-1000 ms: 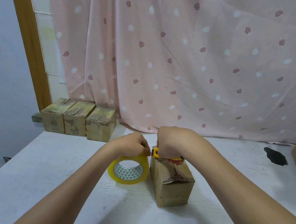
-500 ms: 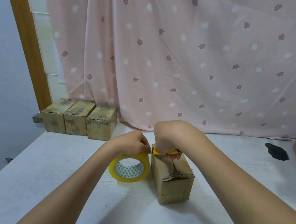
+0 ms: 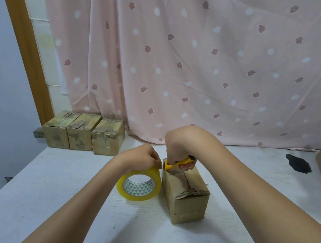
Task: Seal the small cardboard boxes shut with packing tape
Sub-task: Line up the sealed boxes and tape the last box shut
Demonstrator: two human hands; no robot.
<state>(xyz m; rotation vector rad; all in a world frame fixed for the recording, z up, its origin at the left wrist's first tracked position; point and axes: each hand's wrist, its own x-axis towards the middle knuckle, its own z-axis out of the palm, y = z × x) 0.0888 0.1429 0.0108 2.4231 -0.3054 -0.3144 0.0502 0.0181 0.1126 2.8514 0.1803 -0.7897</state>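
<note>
Cardboard box (image 3: 185, 196) sits mid-tabletop (image 3: 59, 199), tape roll (image 3: 139, 184) touching its left side. We see left hand (image 3: 141, 158) fingers grasping the roll's top, right hand (image 3: 178, 147) clenched round a yellow cutter (image 3: 176, 163) at the box's far top edge.

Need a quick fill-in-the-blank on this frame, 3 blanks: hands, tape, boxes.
1. The left hand grips the roll of ____ tape, which stands on edge on the table.
2. The right hand holds a yellow cutter at the far top edge of the ____.
3. At the far left of the table, ____ small boxes stand in a row.

Missing words: packing; box; three
</note>
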